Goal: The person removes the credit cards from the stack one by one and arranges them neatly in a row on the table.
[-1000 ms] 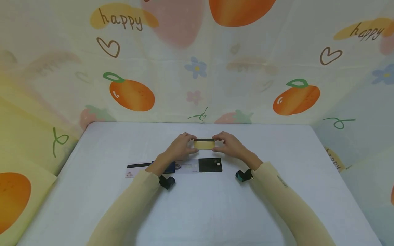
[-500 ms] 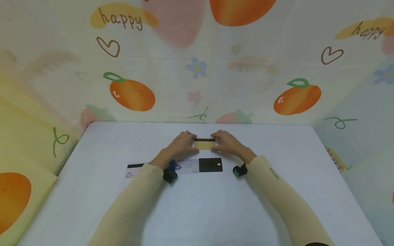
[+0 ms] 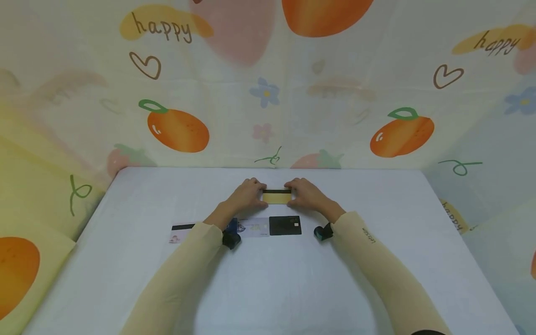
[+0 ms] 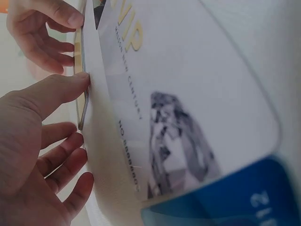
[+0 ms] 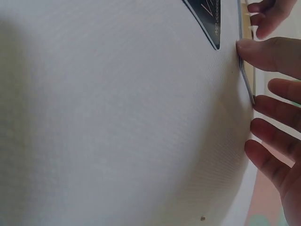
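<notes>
A gold bank card (image 3: pixel 277 198) with a black magnetic stripe along its far side is between my two hands, toward the back of the table. My left hand (image 3: pixel 246 196) pinches its left end, thumb at the near edge and fingertips at the far edge. At the right end my right hand (image 3: pixel 309 194) holds it the same way. Seen edge-on in the left wrist view, the gold card (image 4: pixel 80 103) shows several thin layers under the thumb. The other fingers of both hands spread loosely beside it.
Nearer me lies a row of cards: a black VIP card (image 3: pixel 285 225), a pale VIP card (image 3: pixel 255 227), a blue card (image 3: pixel 231 225) partly under the left wrist, and a striped pale card (image 3: pixel 180 234) at the left. A patterned cloth (image 3: pixel 268 130) hangs behind the white table (image 3: pixel 259 288).
Both forearms have shifted slightly, the right sleeve and wrist camera moving a little left and the left sleeve covering more of the blue card. Both hands keep their hold on the gold card.
</notes>
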Demonstrator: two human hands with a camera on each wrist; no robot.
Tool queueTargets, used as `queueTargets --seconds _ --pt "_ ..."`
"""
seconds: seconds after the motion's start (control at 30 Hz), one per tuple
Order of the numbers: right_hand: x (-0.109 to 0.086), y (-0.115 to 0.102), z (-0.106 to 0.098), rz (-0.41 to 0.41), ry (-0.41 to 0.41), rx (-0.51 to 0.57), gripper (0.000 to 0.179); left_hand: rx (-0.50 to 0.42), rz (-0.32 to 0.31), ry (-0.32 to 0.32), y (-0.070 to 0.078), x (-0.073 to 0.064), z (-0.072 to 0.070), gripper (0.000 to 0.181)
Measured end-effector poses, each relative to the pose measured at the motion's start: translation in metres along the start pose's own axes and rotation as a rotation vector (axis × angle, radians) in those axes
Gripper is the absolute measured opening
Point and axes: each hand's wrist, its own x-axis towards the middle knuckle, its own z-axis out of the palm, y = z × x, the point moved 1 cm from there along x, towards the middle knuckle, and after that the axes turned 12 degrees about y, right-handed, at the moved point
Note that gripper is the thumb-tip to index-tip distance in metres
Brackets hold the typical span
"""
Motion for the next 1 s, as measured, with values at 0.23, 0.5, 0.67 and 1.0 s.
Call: queueTargets --seconds 0.23,0.5,0.67,1.0 --pt "0.0 -0.001 -0.002 -0.028 0.005 0.007 0.054 -0.004 -0.016 -0.01 -0.001 0.002 0.0 0.056" --pt "0.001 0.0 -0.002 -0.04 0.0 -0.005 0.053 -0.024 -0.018 -0.013 -0.004 0.004 0.0 0.057" --pt "0.003 0.002 -0.001 -0.034 -0.006 0.003 0.053 -0.044 -0.007 -0.012 -0.008 0.006 0.001 0.059" --pt "0.003 0.004 -0.001 -0.026 -0.018 0.018 0.059 -0.054 0.044 0.002 -0.011 0.003 0.0 0.06"
